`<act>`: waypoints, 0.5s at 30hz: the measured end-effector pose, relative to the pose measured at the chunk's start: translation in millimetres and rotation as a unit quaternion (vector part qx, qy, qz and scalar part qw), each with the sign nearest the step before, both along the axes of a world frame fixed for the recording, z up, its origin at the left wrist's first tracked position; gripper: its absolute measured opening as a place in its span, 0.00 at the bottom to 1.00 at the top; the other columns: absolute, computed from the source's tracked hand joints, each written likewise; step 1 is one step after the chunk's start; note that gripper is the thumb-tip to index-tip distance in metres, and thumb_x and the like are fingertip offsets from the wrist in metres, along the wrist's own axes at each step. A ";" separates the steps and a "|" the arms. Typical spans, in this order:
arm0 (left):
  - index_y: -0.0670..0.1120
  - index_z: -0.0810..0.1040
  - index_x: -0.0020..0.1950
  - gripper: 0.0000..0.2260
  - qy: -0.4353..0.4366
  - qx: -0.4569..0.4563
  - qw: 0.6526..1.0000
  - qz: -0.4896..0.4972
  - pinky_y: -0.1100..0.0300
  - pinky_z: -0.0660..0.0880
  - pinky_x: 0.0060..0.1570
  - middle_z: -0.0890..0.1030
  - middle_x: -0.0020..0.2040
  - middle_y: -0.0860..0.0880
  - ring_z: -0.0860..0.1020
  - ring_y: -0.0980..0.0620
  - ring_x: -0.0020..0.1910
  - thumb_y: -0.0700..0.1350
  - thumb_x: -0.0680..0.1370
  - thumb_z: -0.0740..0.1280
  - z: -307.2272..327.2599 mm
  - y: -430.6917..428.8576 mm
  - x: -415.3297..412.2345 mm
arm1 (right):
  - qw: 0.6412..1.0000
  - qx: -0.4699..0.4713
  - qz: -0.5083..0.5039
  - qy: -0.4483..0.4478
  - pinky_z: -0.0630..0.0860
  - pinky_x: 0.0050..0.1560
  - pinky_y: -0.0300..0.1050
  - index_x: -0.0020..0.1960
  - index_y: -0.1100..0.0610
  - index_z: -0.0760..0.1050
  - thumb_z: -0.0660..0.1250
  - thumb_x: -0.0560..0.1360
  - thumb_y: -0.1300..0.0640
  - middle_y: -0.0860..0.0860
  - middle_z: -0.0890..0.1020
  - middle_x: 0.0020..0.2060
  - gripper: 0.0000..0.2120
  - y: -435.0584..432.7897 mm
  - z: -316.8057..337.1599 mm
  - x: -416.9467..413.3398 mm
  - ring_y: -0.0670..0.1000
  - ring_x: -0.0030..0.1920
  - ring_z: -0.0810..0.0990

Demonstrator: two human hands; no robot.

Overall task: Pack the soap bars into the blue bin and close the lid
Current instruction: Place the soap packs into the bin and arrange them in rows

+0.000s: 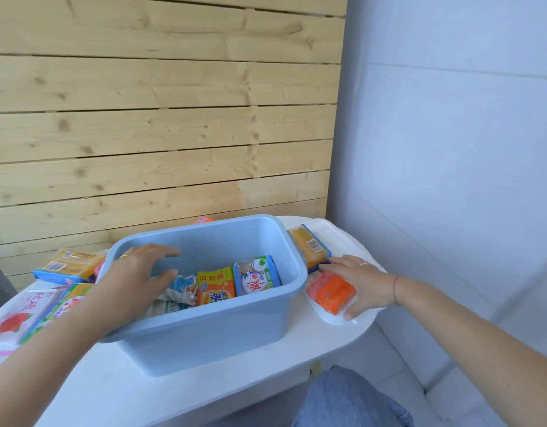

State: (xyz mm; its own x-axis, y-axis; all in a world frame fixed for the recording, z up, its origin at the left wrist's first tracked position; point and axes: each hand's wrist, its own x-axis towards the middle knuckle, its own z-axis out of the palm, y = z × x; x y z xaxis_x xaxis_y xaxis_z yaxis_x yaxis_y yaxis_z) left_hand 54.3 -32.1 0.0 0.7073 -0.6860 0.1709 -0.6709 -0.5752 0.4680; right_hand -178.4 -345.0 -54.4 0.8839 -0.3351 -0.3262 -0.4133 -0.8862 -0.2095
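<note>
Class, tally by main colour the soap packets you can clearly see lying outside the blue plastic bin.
Yellow bars in blue wrappers: 2
Orange packets: 2, the second one half hidden behind the bin
Pink-and-white rose packet: 1
Green-edged packet: 1
Total: 6

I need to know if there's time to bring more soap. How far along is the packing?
Partway. Several bars already lie in the blue bin. The left hand reaches inside; the right hand rests on the orange bar. Left: that bar, the yellow bars on both sides, the pink pack, then the white lid.
</note>
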 end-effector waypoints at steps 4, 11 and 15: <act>0.55 0.77 0.59 0.14 0.007 -0.049 0.998 0.031 0.61 0.64 0.38 0.76 0.50 0.54 0.70 0.58 0.33 0.43 0.76 0.67 0.3 1.0 2.3 | 0.994 -0.093 0.059 0.020 0.54 0.73 0.50 0.73 0.40 0.57 0.74 0.58 0.45 0.42 0.64 0.70 0.46 -12.2 -11.7 13.0 0.51 0.73 0.57; 0.56 0.78 0.55 0.13 0.040 -0.167 0.976 0.133 0.67 0.70 0.30 0.78 0.56 0.52 0.73 0.56 0.32 0.40 0.75 0.64 -2.4 8.5 16.6 | 0.988 0.041 -0.022 -0.146 0.72 0.60 0.40 0.60 0.39 0.72 0.75 0.60 0.45 0.40 0.80 0.54 0.29 -5.5 18.3 12.5 0.44 0.58 0.77; 0.55 0.78 0.56 0.13 0.078 -0.182 0.969 0.149 0.58 0.70 0.37 0.76 0.61 0.50 0.74 0.53 0.36 0.41 0.75 0.65 -0.2 9.6 18.5 | 0.896 0.251 -0.146 -0.336 0.81 0.49 0.37 0.56 0.48 0.78 0.74 0.60 0.40 0.46 0.86 0.48 0.26 5.4 83.7 12.5 0.42 0.48 0.84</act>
